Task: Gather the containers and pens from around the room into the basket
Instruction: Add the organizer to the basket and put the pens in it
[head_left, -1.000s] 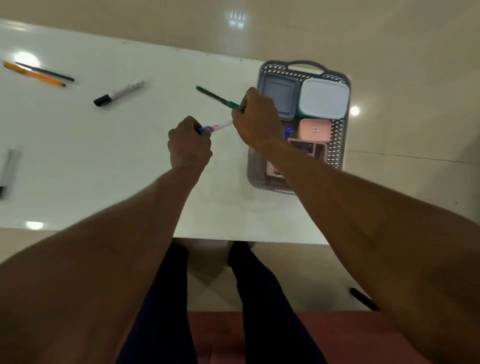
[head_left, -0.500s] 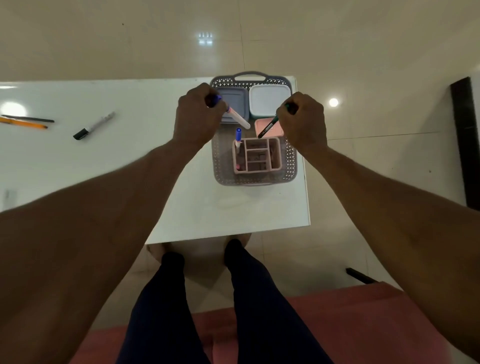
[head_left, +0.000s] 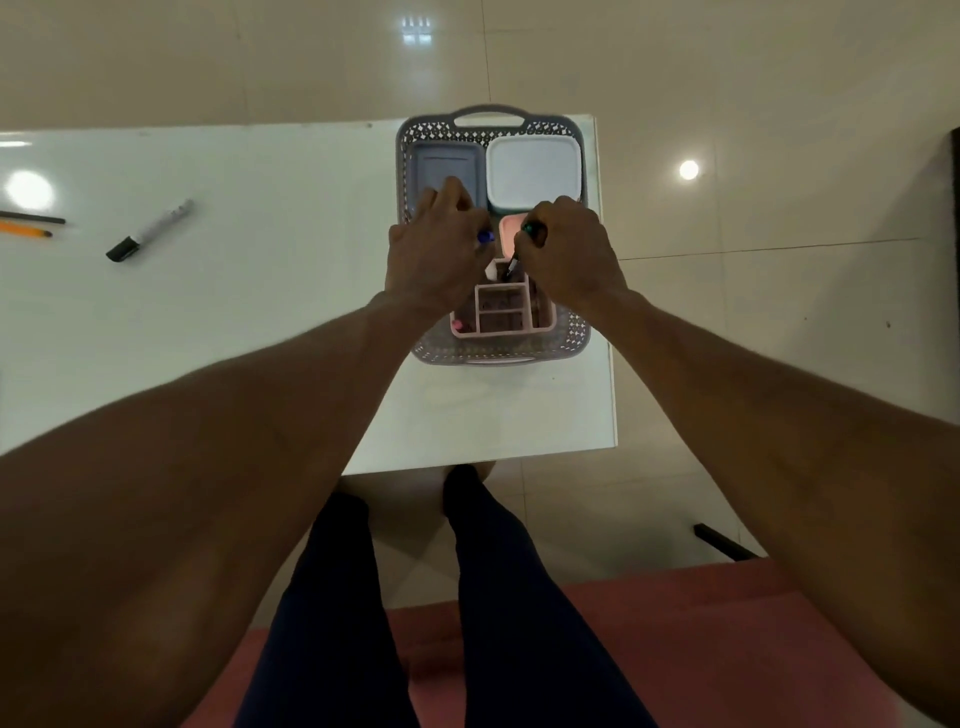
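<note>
A grey lattice basket (head_left: 571, 340) stands at the table's right end. Inside are a grey-lidded container (head_left: 441, 161), a white-lidded container (head_left: 535, 169), a small pink container (head_left: 511, 226) and a pink divided organiser (head_left: 501, 317). My left hand (head_left: 436, 254) is shut on a white marker with a blue cap (head_left: 487, 239), its tip down at the organiser's far edge. My right hand (head_left: 569, 254) is shut on a green pen (head_left: 519, 254), also pointing down into the organiser. A black-capped white marker (head_left: 150, 229), a black pen (head_left: 34, 218) and an orange pencil (head_left: 26, 231) lie on the table at left.
The white table (head_left: 260, 312) ends just right of the basket. Below are my legs in dark trousers (head_left: 415, 597), a tiled floor and a reddish mat (head_left: 649, 649). A black bar (head_left: 719, 540) lies on the floor at right.
Both hands have dropped from over the basket's containers toward the pink organiser, tilting the marker and the green pen tip-down into it. The view came closer to the basket.
</note>
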